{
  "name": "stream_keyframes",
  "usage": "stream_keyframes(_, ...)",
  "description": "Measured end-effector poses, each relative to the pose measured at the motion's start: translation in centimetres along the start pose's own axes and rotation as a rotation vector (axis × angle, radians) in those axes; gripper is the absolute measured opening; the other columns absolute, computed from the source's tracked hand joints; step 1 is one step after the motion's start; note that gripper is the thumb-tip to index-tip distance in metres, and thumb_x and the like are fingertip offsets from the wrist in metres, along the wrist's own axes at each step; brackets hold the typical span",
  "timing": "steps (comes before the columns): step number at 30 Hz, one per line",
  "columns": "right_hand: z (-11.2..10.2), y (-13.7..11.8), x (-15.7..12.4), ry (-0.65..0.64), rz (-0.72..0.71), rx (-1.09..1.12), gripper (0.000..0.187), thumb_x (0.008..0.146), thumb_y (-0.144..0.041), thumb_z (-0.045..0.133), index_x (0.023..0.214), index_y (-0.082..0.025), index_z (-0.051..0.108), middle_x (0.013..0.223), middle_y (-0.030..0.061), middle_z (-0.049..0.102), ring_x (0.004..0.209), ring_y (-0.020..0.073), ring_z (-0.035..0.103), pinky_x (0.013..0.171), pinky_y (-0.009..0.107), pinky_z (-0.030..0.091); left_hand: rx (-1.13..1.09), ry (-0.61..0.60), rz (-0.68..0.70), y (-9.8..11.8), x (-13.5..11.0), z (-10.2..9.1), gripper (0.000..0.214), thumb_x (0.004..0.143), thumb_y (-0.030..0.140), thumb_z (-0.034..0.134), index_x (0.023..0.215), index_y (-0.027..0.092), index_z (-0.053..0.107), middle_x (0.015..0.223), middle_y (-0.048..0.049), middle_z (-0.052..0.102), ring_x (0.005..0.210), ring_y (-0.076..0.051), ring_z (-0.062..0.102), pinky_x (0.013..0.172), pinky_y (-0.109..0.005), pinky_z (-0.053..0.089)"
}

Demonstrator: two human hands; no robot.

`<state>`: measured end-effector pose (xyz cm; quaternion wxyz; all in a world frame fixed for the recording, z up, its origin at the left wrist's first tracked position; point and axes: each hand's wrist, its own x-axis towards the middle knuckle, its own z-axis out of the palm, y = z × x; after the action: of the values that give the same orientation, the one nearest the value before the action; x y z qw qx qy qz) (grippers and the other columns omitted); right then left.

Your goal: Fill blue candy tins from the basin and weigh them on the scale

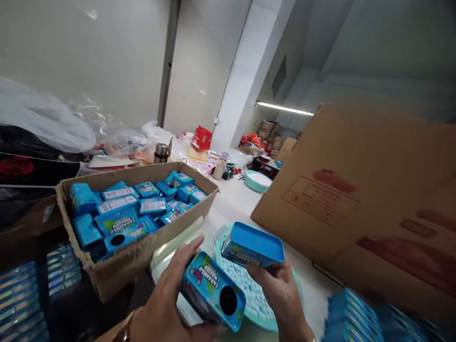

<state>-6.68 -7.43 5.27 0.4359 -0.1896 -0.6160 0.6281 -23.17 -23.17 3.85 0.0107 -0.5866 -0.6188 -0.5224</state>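
Blue holed container (211,288): gripped in left hand (169,297).
Blue plain-faced container (255,243): gripped in right hand (282,292).
Turquoise basin (265,324): beneath both.

The left hand (166,301) comes in from the lower left, bent in a grip, its fingers (190,247) stretched upward and its thumb (208,331) low. The right hand (283,292) rises from the bottom edge, also gripping, its thumb angled up and leftward. The 2 hands are near each other, not touching.
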Motion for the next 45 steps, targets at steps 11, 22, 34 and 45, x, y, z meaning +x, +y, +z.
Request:
stream_keyframes(11,-5.3,-1.4,-10.8,0.296,0.537,0.987,0.025,0.084,-0.035,0.056,0.087,-0.010,0.061,0.076,0.0023,0.062,0.051,0.0045,0.049,0.047,0.015,0.045,-0.289,-0.422,0.037,1.6,-2.6,7.0,0.110,0.057,0.035,0.084,0.146,0.030,0.018,0.140,-0.0111,0.042,0.121,-0.034,0.050,0.099,-0.046,0.049)
stream_keyframes(22,-8.9,-1.6,-12.7,0.474,0.251,0.052,0.048,0.081,-0.041,0.064,0.127,-0.034,0.051,0.118,0.0008,0.061,0.090,0.0172,0.060,0.077,0.032,0.051,-0.047,-0.488,0.583,1.5,-1.3,9.4,0.073,0.085,0.028,0.059,0.148,0.021,0.021,0.121,-0.0143,0.053,0.107,-0.025,0.054,0.089,-0.036,0.050)
stream_keyframes(34,-10.4,-1.0,-7.6,0.161,0.471,-0.004,0.044,0.083,-0.048,0.055,0.121,-0.025,0.056,0.100,0.0050,0.063,0.079,0.0164,0.061,0.066,0.028,0.048,-0.057,-0.403,0.778,0.0,0.8,10.4,0.073,0.083,0.004,0.049,0.149,0.016,0.020,0.110,-0.0151,0.056,0.105,-0.027,0.051,0.093,-0.045,0.045)
stream_keyframes(45,-8.3,-5.1,-5.7,-0.136,-0.099,-0.966,0.037,0.083,-0.043,0.063,0.115,-0.025,0.057,0.110,0.0055,0.063,0.103,0.0196,0.058,0.090,0.034,0.044,0.021,-0.507,0.520,-1.5,1.3,11.6,0.081,0.081,0.028,0.064,0.149,0.023,0.020,0.132,-0.0160,0.040,0.118,-0.029,0.047,0.090,-0.036,0.051)
